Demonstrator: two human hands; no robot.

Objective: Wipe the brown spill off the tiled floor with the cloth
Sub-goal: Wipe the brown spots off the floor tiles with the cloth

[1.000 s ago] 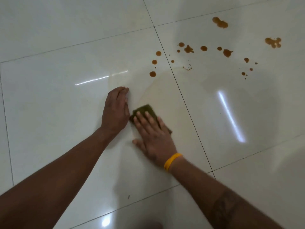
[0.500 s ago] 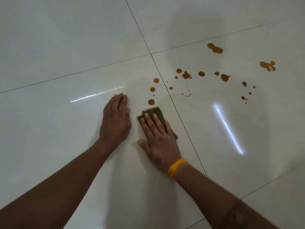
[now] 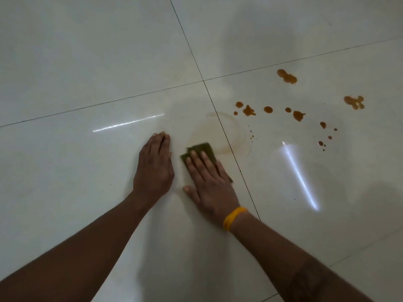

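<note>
My right hand (image 3: 208,179) lies flat with straight fingers on a small dark green cloth (image 3: 202,149), pressing it to the white tiled floor (image 3: 87,62). Only the cloth's far edge and a corner at the right show past the fingers. Just left of it my left hand (image 3: 153,168) rests flat on the tile, fingers together. Beyond the cloth a pale brown smeared ring (image 3: 220,131) crosses the grout line. Farther right, several brown drops (image 3: 268,109) and larger blots (image 3: 286,76) (image 3: 354,102) dot the tile.
Dark grout lines (image 3: 204,80) cross just beyond the hands. A yellow band (image 3: 234,217) circles my right wrist. Bright light streaks (image 3: 299,177) reflect on the glossy tiles right of the hands and beyond the left hand.
The three drops left of the grout line are gone; a faint smeared ring lies in their place. The cloth under my right hand has swept over that spot and come back. My view has tilted up.
</note>
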